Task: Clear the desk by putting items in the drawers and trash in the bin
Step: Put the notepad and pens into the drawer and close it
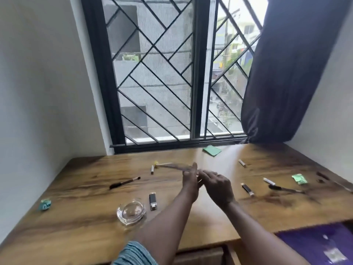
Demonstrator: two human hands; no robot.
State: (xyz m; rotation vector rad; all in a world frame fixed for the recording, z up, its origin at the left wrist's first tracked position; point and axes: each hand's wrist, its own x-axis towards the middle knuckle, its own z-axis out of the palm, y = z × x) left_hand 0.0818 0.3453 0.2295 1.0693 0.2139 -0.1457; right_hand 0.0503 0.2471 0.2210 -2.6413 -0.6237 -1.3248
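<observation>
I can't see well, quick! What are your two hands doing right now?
Left hand: pinches a thin, blurred strip.
Right hand: by the strip's end, too blurred to tell.

Single head-worn wide-angle view from the near edge of the table (76, 236).
It looks forward and down across the top toward the barred window (162, 83) along the far edge, close enough that the near edge sits at the frame's bottom.

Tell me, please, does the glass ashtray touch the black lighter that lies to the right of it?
Apart. The head view shows a narrow strip of bare desk between the rim of the glass ashtray and the black lighter.
</observation>
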